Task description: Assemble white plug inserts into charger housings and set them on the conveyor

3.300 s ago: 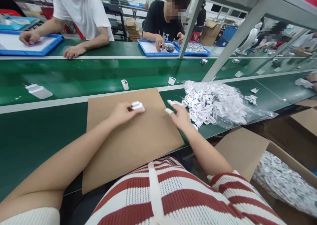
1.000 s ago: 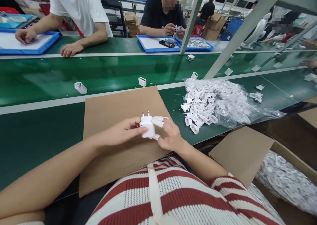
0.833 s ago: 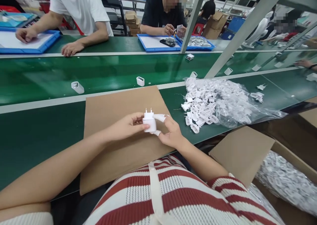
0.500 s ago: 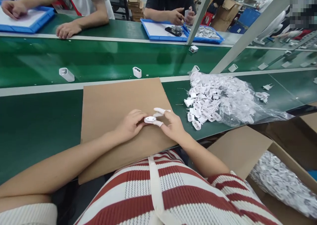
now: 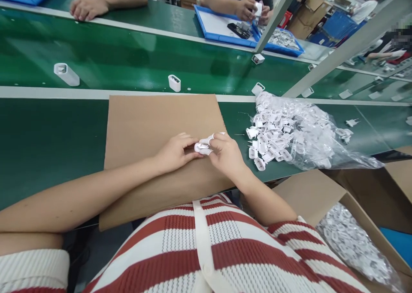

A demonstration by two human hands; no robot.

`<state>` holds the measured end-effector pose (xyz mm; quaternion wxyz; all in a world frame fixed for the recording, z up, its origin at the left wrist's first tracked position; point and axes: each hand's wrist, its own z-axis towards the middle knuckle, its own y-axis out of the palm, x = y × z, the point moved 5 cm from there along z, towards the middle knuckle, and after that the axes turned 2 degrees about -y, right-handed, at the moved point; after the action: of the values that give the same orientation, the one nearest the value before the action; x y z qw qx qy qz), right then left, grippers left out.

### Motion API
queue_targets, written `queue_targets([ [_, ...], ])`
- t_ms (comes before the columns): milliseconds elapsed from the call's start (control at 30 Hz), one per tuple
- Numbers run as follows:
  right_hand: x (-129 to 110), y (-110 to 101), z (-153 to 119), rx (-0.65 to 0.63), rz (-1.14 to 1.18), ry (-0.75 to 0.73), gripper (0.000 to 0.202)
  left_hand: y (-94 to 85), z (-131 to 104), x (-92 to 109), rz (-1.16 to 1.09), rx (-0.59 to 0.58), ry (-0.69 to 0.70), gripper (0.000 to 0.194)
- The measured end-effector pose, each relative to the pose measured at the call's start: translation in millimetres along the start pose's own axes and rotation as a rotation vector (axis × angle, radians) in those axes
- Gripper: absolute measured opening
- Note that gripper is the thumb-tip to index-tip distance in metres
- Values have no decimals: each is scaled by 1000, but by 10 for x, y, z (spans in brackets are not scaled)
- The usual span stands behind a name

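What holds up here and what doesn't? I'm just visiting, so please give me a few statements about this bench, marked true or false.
1. The left grip and right grip are both on one white charger. True.
2. The plastic bag lies on the cardboard sheet. False: it lies apart, to the sheet's right.
3. White finger covers are on the right grip. True.
4. The far trays have yellow rims. False: their rims are blue.
5. White casings sit on the green belt. True.
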<state>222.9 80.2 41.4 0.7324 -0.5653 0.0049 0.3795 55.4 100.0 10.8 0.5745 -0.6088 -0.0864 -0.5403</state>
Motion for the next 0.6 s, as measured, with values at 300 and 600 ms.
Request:
queue_targets([
  [300, 16, 25, 53, -28, 20, 64, 17, 76, -41, 46, 244, -37, 44, 36],
  [600, 413, -165, -232, 207, 329, 145, 48, -263, 77, -153, 35, 64, -211, 38],
])
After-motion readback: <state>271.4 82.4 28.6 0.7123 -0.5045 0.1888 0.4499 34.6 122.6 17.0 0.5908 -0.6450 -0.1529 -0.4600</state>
